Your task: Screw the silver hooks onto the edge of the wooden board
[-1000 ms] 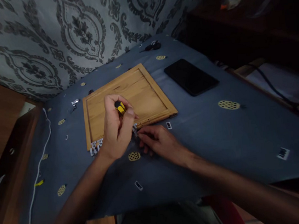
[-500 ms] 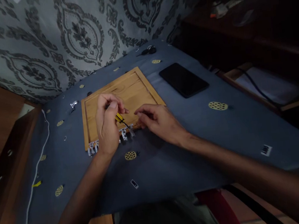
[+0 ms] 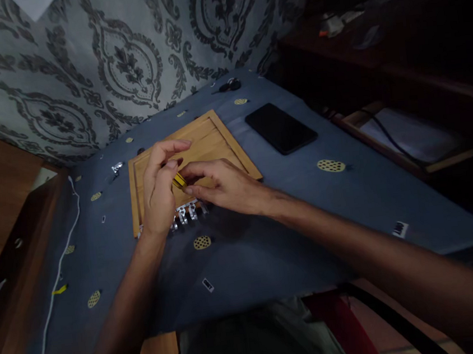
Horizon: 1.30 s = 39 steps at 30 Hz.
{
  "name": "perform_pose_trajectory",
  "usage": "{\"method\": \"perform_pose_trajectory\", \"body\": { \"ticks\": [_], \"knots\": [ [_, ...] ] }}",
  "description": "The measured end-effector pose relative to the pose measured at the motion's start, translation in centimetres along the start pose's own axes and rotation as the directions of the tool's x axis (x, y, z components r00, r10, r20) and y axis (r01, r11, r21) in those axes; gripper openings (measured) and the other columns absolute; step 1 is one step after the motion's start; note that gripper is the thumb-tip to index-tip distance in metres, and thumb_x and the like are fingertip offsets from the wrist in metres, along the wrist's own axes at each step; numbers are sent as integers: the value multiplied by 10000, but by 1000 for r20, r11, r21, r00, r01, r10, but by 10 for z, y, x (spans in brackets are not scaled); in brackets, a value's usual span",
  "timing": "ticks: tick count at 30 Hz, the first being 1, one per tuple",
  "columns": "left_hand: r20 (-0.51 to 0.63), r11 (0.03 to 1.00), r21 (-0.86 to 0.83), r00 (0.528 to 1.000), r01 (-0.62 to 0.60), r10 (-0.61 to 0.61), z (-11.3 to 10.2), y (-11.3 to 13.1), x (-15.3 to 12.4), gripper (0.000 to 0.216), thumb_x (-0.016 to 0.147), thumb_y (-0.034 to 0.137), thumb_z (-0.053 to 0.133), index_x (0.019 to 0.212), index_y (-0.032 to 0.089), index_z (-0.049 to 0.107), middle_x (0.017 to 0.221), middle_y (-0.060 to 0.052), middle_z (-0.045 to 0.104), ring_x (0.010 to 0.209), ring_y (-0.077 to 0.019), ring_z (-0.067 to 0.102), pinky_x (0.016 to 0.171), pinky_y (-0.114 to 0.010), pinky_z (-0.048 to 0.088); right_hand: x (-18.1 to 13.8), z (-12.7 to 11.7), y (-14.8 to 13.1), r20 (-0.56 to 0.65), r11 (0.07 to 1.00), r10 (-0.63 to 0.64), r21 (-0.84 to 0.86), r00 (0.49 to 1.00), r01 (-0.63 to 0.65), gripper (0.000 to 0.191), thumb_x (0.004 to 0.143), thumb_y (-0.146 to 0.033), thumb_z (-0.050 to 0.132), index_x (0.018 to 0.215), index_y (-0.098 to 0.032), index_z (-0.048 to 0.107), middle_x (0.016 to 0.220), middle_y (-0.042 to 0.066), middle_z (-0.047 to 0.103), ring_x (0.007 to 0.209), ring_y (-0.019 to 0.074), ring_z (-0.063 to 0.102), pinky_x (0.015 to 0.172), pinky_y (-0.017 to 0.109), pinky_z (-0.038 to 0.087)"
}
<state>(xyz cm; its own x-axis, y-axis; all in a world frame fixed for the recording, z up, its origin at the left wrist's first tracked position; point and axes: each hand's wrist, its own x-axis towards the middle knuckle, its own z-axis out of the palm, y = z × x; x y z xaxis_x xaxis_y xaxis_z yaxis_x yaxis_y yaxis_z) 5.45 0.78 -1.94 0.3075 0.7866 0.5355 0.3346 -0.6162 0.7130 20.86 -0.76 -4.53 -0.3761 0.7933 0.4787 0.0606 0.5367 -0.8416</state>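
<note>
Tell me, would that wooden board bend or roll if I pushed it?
The wooden board probably stays stiff, having a solid-looking frame around it. It would likely slide rather than roll, lying flat with straight edges.

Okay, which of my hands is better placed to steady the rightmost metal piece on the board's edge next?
Probably your right hand: it is nearest the rightmost visible metal piece, though it seems to touch the yellow tool. Your left hand is farther left, also at the tool.
</note>
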Motion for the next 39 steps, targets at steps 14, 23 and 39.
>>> {"method": "perform_pose_trajectory", "body": {
  "ticks": [14, 23, 39],
  "knots": [
    [-7, 867, 489, 993, -98, 116, -26, 15, -13, 135, 929, 338, 626, 934, 206, 652, 858, 2, 692, 669, -115, 576, 636, -259, 429, -14, -12, 18, -116, 976, 138, -151, 984, -155, 282, 935, -212, 564, 1153, -171, 736, 1126, 89, 762, 1043, 218, 692, 890, 340, 522],
    [-236, 989, 114, 970, 90, -61, -25, 3, -22, 310, 824, 360, 769, 1014, 214, 573, 885, -10, 691, 827, -154, 698, 736, -280, 544, -36, -2, 50, -40, 945, 18, -326, 999, -30, 414, 944, -89, 491, 1300, -212, 662, 1049, 85, 750, 1035, 238, 649, 936, 431, 509],
    [-327, 987, 154, 941, -36, 86, -14, 3, -26, 139, 835, 351, 770, 869, 247, 685, 876, -11, 662, 836, -143, 649, 614, -253, 530, -41, 2, 52, 87, 920, 1, -390, 996, 33, 387, 973, -110, 444, 1311, -186, 616, 1058, 108, 703, 1046, 262, 604, 965, 435, 466]
  ]
}}
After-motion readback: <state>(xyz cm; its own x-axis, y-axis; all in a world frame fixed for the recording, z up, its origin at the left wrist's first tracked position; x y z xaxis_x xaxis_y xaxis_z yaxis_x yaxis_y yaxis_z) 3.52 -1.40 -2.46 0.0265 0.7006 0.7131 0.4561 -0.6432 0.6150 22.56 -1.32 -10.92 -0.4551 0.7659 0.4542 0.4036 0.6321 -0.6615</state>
